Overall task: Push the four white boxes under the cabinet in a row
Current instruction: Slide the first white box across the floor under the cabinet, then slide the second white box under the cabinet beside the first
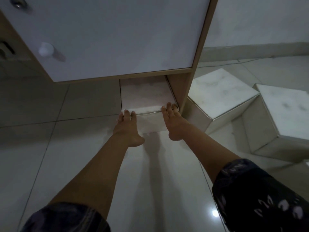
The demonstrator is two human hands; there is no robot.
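Observation:
A white box [147, 96] sits partly under the white-doored cabinet [117, 34], against its right side panel [181, 87]. My left hand [126, 127] presses flat on the box's front left edge, fingers spread and tips over the top. My right hand [173, 122] presses flat on the front right edge the same way. Two more white boxes stand on the floor right of the cabinet: one [219, 94] near the panel, another [284, 111] further right and closer to me. A fourth box is not visible.
Glossy pale floor tiles [50, 148] extend left and toward me. The cabinet door has a round knob [46, 49]. A wall and skirting [259, 47] run behind the boxes, with a thin cable along the floor. The gap under the cabinet to the left shows only floor.

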